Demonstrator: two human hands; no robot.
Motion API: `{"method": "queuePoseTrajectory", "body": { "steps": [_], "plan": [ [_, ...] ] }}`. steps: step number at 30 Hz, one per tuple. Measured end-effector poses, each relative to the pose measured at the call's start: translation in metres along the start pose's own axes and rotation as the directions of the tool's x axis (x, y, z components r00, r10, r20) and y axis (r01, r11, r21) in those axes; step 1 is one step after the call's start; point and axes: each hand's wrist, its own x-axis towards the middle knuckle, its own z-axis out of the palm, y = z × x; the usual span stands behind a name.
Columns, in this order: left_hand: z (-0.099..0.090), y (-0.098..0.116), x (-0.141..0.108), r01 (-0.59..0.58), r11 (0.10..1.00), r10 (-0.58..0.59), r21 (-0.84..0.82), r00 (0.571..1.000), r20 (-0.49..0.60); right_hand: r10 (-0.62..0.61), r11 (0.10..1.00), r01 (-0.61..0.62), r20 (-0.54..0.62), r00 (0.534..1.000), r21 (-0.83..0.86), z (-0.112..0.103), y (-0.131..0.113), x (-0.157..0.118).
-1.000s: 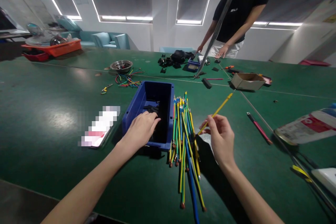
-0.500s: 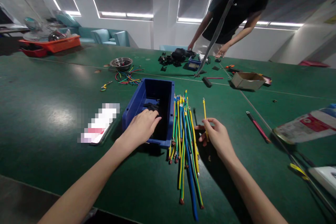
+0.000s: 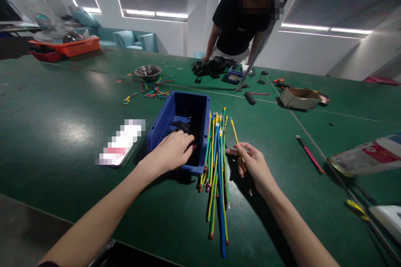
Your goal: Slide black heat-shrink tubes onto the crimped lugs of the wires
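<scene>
My left hand reaches into a blue plastic bin that holds small black pieces. Its thumb stands apart from the bent fingers, whose tips are partly hidden; nothing shows in the hand. To the right of the bin, my right hand is closed in a pinch around a thin yellow cable with a metal tip, leaning up and to the left. Between bin and right hand lies a bundle of cables in yellow-green and blue, several with lugs or bare copper ends.
A phone lies left of the bin. Behind are a metal bowl, loose wires and a cardboard box. A red-and-black pen-like tool and a plastic bag lie right. Across the table stands a person.
My right hand has shifted left with the yellow cable, which now tilts more. The cable bundle lies closer together. My left hand stays in the bin. The person opposite leans farther forward.
</scene>
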Motion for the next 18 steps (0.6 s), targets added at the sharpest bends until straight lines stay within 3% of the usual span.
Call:
{"method": "queuePoseTrajectory", "body": {
  "steps": [7,13,18],
  "plan": [
    [-0.003,-0.014,-0.007,-0.137,0.99,0.138,-0.017,0.987,0.081,0.006,0.999,-0.003,0.088,0.996,-0.032,0.018,0.0,-0.007],
    [-0.01,-0.014,-0.013,-0.214,0.975,0.218,-0.06,0.974,0.059,-0.026,0.997,0.03,0.062,0.998,-0.074,0.02,0.002,-0.008],
    [-0.01,-0.01,-0.014,-0.254,0.967,0.254,-0.001,0.967,0.02,-0.066,0.994,0.068,0.023,0.998,-0.09,0.02,0.009,-0.007]
  ]
}}
